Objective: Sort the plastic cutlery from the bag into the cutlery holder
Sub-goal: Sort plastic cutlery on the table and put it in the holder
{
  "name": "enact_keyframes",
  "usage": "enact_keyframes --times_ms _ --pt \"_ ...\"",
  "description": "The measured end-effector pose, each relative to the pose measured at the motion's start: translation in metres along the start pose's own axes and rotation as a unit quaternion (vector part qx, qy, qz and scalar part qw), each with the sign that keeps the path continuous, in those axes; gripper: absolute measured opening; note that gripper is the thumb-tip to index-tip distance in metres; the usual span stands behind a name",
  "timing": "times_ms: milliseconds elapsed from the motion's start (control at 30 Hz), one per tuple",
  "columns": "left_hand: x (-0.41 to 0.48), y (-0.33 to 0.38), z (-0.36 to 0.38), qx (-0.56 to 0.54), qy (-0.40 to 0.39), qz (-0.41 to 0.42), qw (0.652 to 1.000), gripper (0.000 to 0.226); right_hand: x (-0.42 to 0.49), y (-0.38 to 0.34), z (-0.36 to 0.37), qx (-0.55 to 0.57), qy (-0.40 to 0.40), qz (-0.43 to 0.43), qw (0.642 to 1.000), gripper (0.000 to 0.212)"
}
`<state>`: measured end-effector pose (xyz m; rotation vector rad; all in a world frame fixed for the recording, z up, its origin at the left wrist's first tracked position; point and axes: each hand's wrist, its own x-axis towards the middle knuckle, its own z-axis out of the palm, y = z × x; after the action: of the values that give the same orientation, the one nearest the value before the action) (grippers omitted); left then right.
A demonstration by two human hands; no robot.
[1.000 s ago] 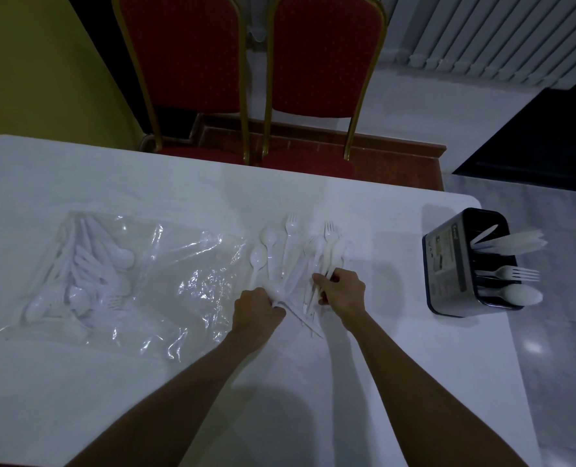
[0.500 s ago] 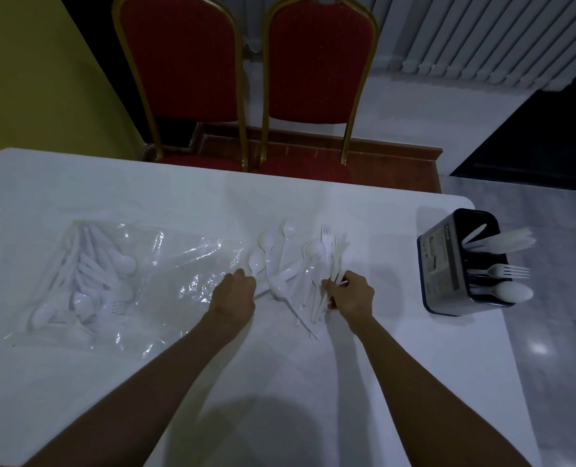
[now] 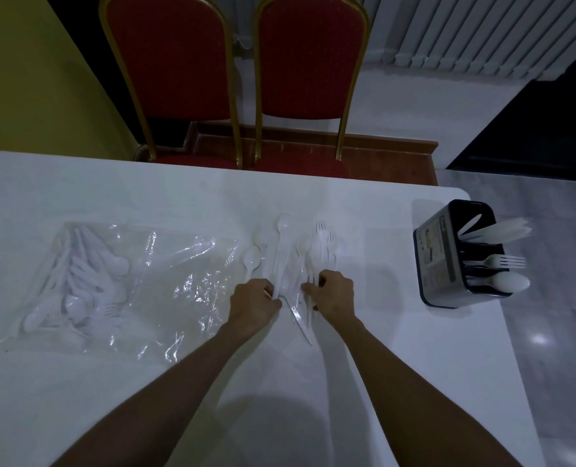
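Your left hand (image 3: 254,303) curls its fingers around handles at the near end of the loose cutlery pile (image 3: 293,261); your right hand (image 3: 335,293) pinches handles there too — which pieces, you cannot tell. The clear bag (image 3: 111,284) lies left on the white table (image 3: 380,348) with cutlery inside — the black cutlery holder (image 3: 448,254) stands far right, partly filled.

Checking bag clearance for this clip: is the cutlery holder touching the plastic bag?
Apart. The head view shows the cutlery holder at the table's right edge and the plastic bag at left, with bare table between.
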<state>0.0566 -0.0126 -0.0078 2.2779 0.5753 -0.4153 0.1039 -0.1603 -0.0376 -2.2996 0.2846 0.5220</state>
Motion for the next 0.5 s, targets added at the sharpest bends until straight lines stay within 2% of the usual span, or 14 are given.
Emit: enact_keyframes --times_ms 200,367,500 --pt "0.004 0.011 0.027 -0.023 -0.014 -0.012 1.000 0.013 0.005 0.000 0.000 -0.028 0.024 0.022 0.999 0.042" --pt "0.006 0.012 0.030 -0.040 -0.005 -0.023 0.999 0.014 0.010 0.014 -0.010 -0.024 0.062 0.066 0.996 0.021" --pt "0.007 0.010 0.031 -0.041 0.001 -0.031 0.999 0.017 0.015 0.008 -0.006 -0.011 0.051 0.040 0.998 0.029"
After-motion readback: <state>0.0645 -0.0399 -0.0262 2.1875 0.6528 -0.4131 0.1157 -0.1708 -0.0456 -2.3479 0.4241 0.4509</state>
